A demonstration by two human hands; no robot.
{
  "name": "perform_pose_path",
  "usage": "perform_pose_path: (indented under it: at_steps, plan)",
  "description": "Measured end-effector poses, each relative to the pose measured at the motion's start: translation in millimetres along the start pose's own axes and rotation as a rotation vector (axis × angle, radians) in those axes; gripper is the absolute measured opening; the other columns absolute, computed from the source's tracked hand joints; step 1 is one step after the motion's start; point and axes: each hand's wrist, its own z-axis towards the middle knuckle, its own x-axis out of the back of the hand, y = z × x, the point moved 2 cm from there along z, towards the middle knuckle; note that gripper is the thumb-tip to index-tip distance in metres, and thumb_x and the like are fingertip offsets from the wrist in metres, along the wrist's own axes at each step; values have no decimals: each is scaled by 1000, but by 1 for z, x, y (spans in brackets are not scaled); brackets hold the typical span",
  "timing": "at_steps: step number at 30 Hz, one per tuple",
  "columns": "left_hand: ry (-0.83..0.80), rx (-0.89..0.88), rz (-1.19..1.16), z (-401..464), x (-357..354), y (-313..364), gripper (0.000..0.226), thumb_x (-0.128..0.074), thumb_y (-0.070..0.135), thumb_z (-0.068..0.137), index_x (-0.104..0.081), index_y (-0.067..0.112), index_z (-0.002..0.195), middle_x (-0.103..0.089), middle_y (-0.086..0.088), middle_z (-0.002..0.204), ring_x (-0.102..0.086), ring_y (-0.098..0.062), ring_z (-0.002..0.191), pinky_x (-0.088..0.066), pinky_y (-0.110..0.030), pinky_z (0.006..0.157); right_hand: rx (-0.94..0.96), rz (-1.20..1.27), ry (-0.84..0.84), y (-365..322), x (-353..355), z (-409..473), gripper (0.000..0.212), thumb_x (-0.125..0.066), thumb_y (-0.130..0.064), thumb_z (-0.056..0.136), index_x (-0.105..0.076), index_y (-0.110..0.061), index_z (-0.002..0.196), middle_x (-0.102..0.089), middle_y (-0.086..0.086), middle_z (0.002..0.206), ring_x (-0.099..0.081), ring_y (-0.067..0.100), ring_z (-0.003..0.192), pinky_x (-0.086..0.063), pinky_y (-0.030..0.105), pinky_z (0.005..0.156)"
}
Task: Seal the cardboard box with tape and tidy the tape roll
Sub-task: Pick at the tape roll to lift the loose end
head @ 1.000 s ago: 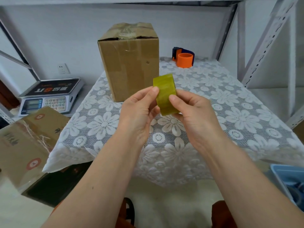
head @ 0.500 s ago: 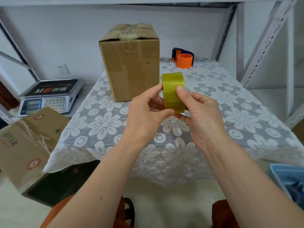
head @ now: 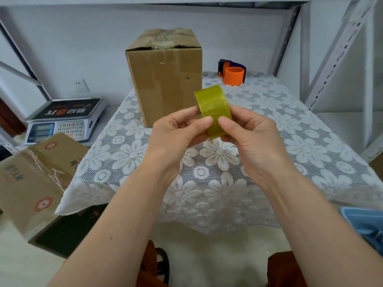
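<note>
Tape roll (head: pixel 213 109), yellow-green, held upright on edge above table (head: pixel 310 146), just in front of cardboard box (head: pixel 165 79), at its 5 o'clock. Left hand (head: pixel 176 137) closed on roll from 9 o'clock, thumb tip pressed to outer band face, fingers behind. Right hand (head: pixel 250 137) closed on roll from 3 o'clock, thumb tip on same face, nearly touching left thumb. Both grips narrow, pinch-type. Box upright at table's 11 o'clock, top flaps down with clear tape across seam, slightly puckered. Orange-and-blue tape dispenser (head: pixel 233 74) at table's 12 o'clock, well apart from roll, at box's 3 o'clock. White lace floral cloth over table. Digital scale (head: pixel 64 119) off table at 9 o'clock; printed carton (head: pixel 35 179) at 8 o'clock; blue bin (head: pixel 366 224) at 4 o'clock, partly cropped.
</note>
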Motion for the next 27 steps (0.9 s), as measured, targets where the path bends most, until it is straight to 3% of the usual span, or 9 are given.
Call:
perform_pose_path:
  at_steps: [3,7,12,14,17,20,24,27]
  plan:
    - [22,57,-92,2,4,2,29,-72,13,76,-72,9,104,-76,-9,92,-72,-17,80,-57,-22,68,50,-29,-27,-1,-1,-1,38,-61,10,81,-69,-22,99,-75,-12,82,-68,-2,76,-48,10,63]
    - [42,83,-123,2,3,-1,10,-67,14,84,-72,14,92,-76,-3,80,-72,-12,71,-56,-20,62,41,-46,57,0,-1,-1,26,-68,3,78,-71,-17,93,-73,-14,71,-64,-6,65,-45,8,57]
    - [-43,31,0,-3,-2,-3,25,-65,8,86,-69,9,110,-74,-8,95,-70,-14,80,-56,-23,70,-32,-3,234,5,1,1,9,-77,-12,73,-68,-15,72,-66,-15,54,-54,-6,48,-41,8,52]
    - [-66,-25,88,-6,-5,-4,31,-68,0,82,-69,11,112,-71,-14,97,-68,-14,81,-56,-23,72,-59,12,276,4,0,1,18,-78,-16,73,-62,-14,64,-62,-14,50,-51,-5,44,-39,9,47]
    - [-84,-208,418,-11,-14,-8,41,-76,-4,72,-69,21,104,-69,-6,78,-63,-5,66,-52,-18,67,-84,33,339,4,0,-1,33,-78,-21,73,-49,-15,57,-56,-13,45,-48,-4,39,-37,8,42]
    - [-46,-257,522,-12,-20,-10,36,-80,2,70,-70,18,100,-67,-3,69,-59,-2,57,-50,-17,62,-106,70,366,4,2,-1,30,-78,-24,73,-52,-16,59,-60,-7,55,-54,0,48,-42,11,48]
    - [-25,-115,238,-8,-12,-6,33,-75,1,75,-70,25,97,-69,1,66,-69,-12,66,-58,-30,70,-54,88,272,1,0,-1,7,-73,-8,77,-70,-15,79,-67,-10,64,-57,-5,53,-41,9,49]
    - [-5,-9,80,-6,-8,-5,29,-71,4,79,-69,17,105,-72,-4,75,-70,-12,67,-58,-24,65,-28,61,173,0,1,-2,23,-65,2,81,-71,-13,97,-70,-8,74,-57,-6,53,-41,8,53]
